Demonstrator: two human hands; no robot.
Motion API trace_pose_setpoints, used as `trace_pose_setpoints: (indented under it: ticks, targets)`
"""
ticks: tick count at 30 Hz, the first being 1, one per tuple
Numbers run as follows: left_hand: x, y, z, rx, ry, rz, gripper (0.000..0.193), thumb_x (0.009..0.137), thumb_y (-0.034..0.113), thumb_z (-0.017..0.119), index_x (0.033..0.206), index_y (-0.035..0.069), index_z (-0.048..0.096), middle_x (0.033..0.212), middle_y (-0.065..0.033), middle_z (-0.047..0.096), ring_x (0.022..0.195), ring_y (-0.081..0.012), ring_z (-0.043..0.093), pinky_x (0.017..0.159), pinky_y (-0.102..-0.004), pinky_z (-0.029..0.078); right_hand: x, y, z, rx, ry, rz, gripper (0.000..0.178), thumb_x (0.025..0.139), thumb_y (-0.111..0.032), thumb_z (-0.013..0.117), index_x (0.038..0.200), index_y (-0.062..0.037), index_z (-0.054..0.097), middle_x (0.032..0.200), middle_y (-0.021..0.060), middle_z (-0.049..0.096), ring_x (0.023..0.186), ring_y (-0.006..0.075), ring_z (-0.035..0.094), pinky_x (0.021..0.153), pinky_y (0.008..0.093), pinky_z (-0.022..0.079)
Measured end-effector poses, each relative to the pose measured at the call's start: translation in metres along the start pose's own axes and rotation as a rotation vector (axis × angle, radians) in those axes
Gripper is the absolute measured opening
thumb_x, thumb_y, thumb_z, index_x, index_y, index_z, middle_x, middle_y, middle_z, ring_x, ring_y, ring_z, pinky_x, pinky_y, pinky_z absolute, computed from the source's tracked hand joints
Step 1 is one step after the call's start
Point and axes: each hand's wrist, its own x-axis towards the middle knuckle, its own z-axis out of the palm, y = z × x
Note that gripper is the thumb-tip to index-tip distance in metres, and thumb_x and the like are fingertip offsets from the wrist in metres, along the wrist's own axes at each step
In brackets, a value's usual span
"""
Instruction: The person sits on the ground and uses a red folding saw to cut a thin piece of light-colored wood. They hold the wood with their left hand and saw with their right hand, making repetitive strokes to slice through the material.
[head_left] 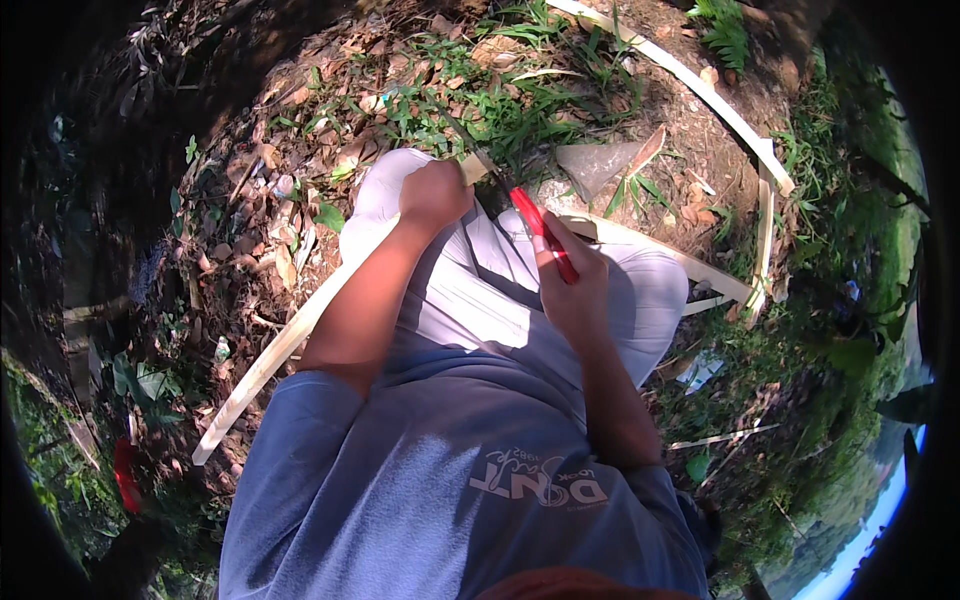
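Note:
My left hand [437, 193] is closed round a long pale wooden strip [262, 368]. The strip runs from the lower left, under my left forearm, and its end sticks out just past my fist. My right hand [575, 288] grips the red handle [545, 235] of a sickle. Its thin dark curved blade [465, 133] reaches up and to the left, crossing at the strip's end. Whether the blade touches the wood, I cannot tell. Both hands are above my lap, over light grey trousers [470, 290].
Another pale strip [690, 80] curves across the upper right, near a shorter strip [766, 230]. One more strip [690, 262] extends beyond my right knee. A flat grey-brown piece [595, 165] lies ahead among grass and dry leaves. Something red [127, 475] is at the lower left.

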Motion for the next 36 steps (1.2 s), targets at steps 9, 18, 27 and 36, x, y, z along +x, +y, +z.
trace_pose_setpoints:
  ticks: [9,18,27,36]
  targets:
    - [-0.004,-0.003,0.011,-0.015,-0.018,0.035,0.035,0.087,0.033,0.070,0.101,0.001,0.078,0.103,-0.0221,0.077,0.099,-0.0400,0.075,0.089,-0.0497,0.060,-0.075,-0.025,-0.066,-0.004,0.053,-0.064,0.044,0.098,-0.009,0.071,0.141,-0.0057,0.067,0.102,0.0203,0.077,0.083,0.0266,0.077,0.075,0.0335,0.058]
    - [0.009,-0.013,0.000,-0.153,-0.154,-0.028,0.040,0.086,0.032,0.068,0.105,-0.001,0.078,0.108,-0.0260,0.076,0.106,-0.0432,0.073,0.095,-0.0494,0.058,0.000,0.003,0.007,-0.025,0.037,-0.044,0.043,0.098,-0.010,0.071,0.140,-0.0095,0.068,0.098,0.0175,0.077,0.077,0.0232,0.076,0.072,0.0306,0.057]
    - [0.011,-0.007,-0.004,-0.208,-0.236,0.018,0.046,0.085,0.032,0.066,0.112,-0.004,0.075,0.115,-0.0274,0.074,0.112,-0.0432,0.071,0.099,-0.0500,0.056,-0.045,-0.015,-0.037,0.014,0.035,-0.075,0.044,0.097,-0.008,0.071,0.141,-0.0047,0.067,0.104,0.0165,0.079,0.083,0.0247,0.077,0.076,0.0330,0.058]
    - [0.015,-0.009,-0.006,-0.209,-0.209,0.026,0.044,0.085,0.033,0.068,0.108,-0.003,0.076,0.113,-0.0272,0.075,0.109,-0.0435,0.072,0.097,-0.0503,0.056,-0.005,0.012,0.005,-0.017,0.077,-0.130,0.042,0.098,-0.011,0.072,0.139,-0.0047,0.067,0.090,0.0151,0.074,0.075,0.0210,0.070,0.074,0.0341,0.055]
